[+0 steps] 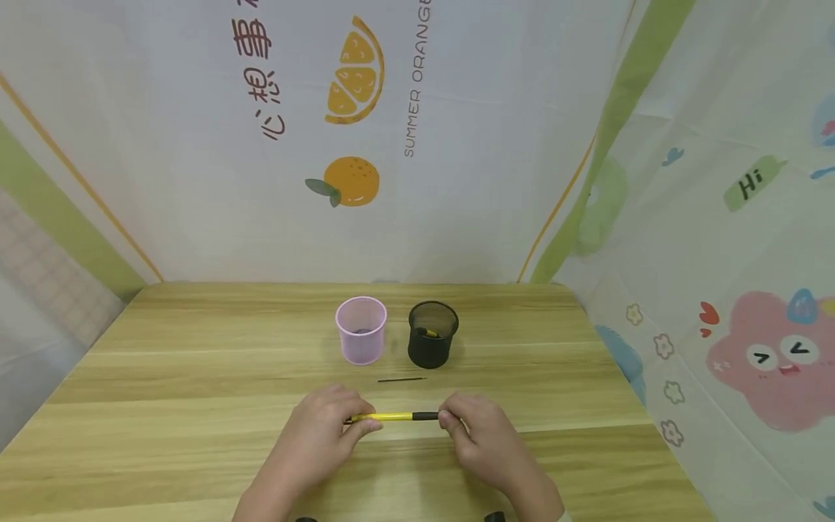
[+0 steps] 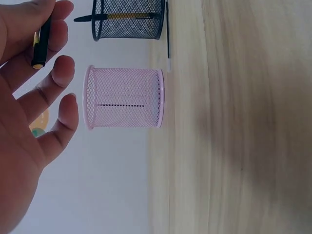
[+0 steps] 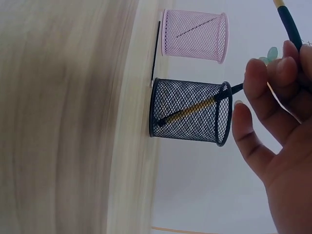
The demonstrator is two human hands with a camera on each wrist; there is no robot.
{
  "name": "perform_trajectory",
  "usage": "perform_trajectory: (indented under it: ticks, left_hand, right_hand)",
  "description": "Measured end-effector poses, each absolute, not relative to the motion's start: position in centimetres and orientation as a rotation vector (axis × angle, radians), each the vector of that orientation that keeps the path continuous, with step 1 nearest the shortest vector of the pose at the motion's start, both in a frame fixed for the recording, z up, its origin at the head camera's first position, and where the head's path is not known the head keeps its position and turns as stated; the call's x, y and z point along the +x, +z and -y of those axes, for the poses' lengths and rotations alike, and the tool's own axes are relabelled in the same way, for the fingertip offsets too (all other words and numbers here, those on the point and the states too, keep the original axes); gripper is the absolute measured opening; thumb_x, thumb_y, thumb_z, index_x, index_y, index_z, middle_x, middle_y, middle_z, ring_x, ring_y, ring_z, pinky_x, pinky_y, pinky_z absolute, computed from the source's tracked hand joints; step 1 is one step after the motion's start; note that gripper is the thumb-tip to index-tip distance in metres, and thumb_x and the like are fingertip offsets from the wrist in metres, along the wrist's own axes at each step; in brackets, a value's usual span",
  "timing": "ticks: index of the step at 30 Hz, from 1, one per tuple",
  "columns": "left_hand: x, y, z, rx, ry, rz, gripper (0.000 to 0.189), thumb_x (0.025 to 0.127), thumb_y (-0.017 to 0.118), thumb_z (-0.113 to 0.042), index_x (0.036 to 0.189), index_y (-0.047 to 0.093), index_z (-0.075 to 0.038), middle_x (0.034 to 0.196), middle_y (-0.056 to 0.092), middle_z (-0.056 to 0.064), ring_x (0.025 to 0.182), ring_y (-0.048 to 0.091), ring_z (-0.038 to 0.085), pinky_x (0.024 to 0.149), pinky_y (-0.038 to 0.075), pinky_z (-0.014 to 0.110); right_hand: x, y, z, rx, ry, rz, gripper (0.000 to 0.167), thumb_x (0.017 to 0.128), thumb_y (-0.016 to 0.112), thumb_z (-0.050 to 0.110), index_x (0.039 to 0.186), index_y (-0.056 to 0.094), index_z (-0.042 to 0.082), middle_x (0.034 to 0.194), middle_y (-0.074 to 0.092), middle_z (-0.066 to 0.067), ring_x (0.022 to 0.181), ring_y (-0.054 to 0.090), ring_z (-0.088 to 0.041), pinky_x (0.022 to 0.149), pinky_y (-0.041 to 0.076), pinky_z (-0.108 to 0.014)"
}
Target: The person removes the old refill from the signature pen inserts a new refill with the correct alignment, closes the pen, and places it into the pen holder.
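Note:
A yellow pen with a black grip section (image 1: 394,417) is held level above the table, stretched between both hands. The left hand (image 1: 326,429) pinches its black, clipped end between thumb and fingers. At the other end, the right hand (image 1: 484,438) pinches the black section; its tip is hidden by the fingers. Just beyond the hands a thin dark pen refill (image 1: 401,380) lies on the table. Behind it stand a pink mesh cup (image 1: 362,349), with a thin dark line showing through its mesh, and a black mesh cup (image 1: 428,354) with another yellow-and-black pen (image 3: 190,111) leaning inside.
The wooden table (image 1: 215,377) reaches back to a printed cloth (image 1: 457,217). Another patterned cloth (image 1: 704,254) hangs along the right side. Two small dark objects, one of them a black piece (image 1: 494,517), are cut off by the head view's lower edge.

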State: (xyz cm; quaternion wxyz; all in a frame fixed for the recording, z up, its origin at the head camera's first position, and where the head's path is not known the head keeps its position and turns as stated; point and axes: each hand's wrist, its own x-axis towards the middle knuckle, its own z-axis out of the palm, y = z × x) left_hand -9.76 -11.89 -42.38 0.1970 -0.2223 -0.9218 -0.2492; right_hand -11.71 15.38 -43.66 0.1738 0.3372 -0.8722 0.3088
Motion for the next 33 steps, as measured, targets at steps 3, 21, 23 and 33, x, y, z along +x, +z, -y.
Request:
perform_trajectory:
  ticks: [3,21,23,33]
  left_hand:
    - [-9.8,-42.4,12.0,-0.643,-0.687,2.562,0.011,0.084,0.089,-0.03,0.088,0.081,-0.024,0.081,0.071,-0.019,0.077,0.058,0.0,0.068,0.05,0.026]
    - [-9.8,-42.9,11.5,-0.572,-0.664,2.466,0.017,0.075,0.095,-0.033,0.085,0.083,-0.026,0.081,0.076,-0.018,0.079,0.058,-0.004,0.073,0.051,0.026]
    - [-9.8,-42.9,11.3,-0.566,-0.668,2.472,0.018,0.076,0.095,-0.034,0.086,0.082,-0.026,0.082,0.076,-0.018,0.079,0.058,-0.004,0.072,0.051,0.025]
    - [-9.3,-42.6,11.2,-0.475,-0.697,2.606,0.017,0.082,0.091,-0.031,0.095,0.083,-0.025,0.088,0.078,-0.016,0.083,0.062,-0.002,0.076,0.054,0.027]
  right_hand:
    - [-11.7,-43.6,-15.4,0.937,0.889,2.529,0.026,0.101,0.068,0.01,0.079,0.059,0.02,0.071,0.053,0.016,0.073,0.045,0.003,0.069,0.046,-0.023]
    - [-12.1,-43.3,-15.2,0.874,1.133,2.439,0.015,0.105,0.065,0.009,0.093,0.069,0.017,0.082,0.066,0.011,0.076,0.056,0.004,0.07,0.056,-0.022]
    - [-12.1,-43.2,-15.1,0.869,1.128,2.416,0.013,0.104,0.066,0.008,0.096,0.07,0.017,0.084,0.067,0.011,0.079,0.059,0.004,0.072,0.057,-0.023]
    - [-11.9,-42.7,-15.0,0.833,1.169,2.325,0.012,0.102,0.068,0.003,0.1,0.072,0.015,0.087,0.067,0.012,0.082,0.062,0.001,0.075,0.058,-0.024]
